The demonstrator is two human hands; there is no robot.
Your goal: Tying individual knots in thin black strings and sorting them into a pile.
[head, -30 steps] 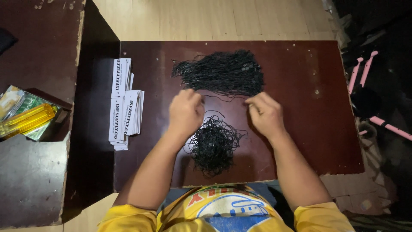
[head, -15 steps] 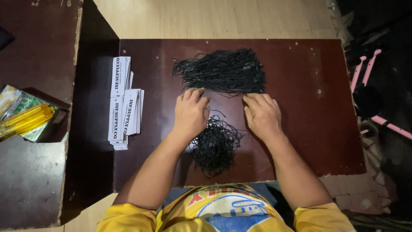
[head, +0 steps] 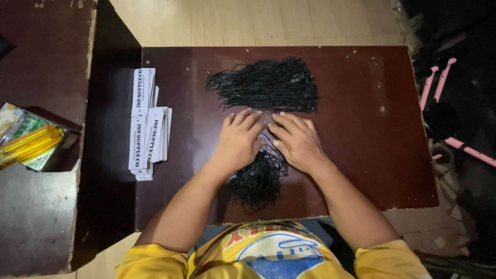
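Observation:
On a dark red-brown table [head: 361, 144] lie two heaps of thin black strings. The larger heap [head: 263, 85] is spread wide at the far side. The smaller tangled heap [head: 258, 181] lies near the front edge, between my forearms. My left hand [head: 238, 139] and my right hand [head: 294, 140] rest palm down side by side, fingers extended and close together, on the far part of the small heap. The fingertips almost reach the near edge of the large heap. Whether any strings are pinched under the fingers is hidden.
A stack of white printed paper cards [head: 147, 124] lies at the table's left edge. On a lower dark surface to the left sit a yellow transparent lighter [head: 28, 144] and a green packet [head: 31, 124]. Pink-framed object [head: 444, 103] stands on the right. Wooden floor [head: 258, 20] beyond.
Both hands have moved inward toward each other and now lie side by side over the small heap. The heaps look much the same.

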